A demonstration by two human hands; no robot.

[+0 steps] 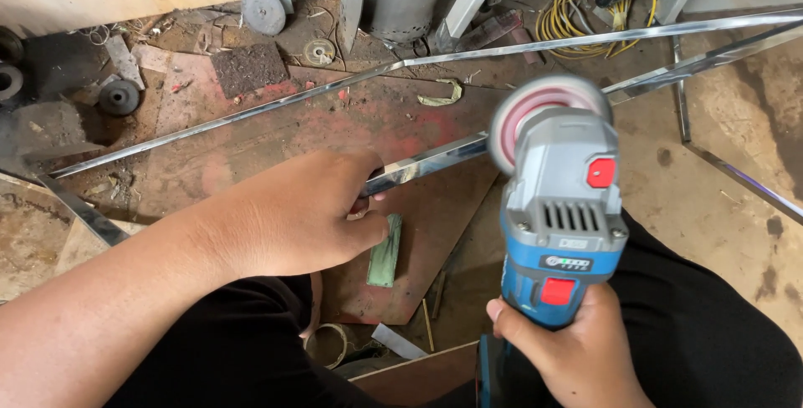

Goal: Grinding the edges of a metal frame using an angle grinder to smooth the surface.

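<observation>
— Where's the metal strip (pixel 435 157)?
— At ten o'clock from the grinder (pixel 562 216); my left hand (pixel 293 211) fingers pinch it closed. Stiff, slick, sharp-edged.
— Right hand (pixel 577 349)?
— Wrapped around the grinder's heavy body.

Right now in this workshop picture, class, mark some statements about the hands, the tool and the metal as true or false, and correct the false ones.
1. The right hand holds a blue and grey angle grinder. True.
2. The left hand grips a hammer. False: it grips the end of a shiny metal strip.
3. The grinder's disc is by the strip. True.
4. A green block lies on the board below the left hand. True.
5. The coiled cable at the top is red. False: it is yellow.
</observation>
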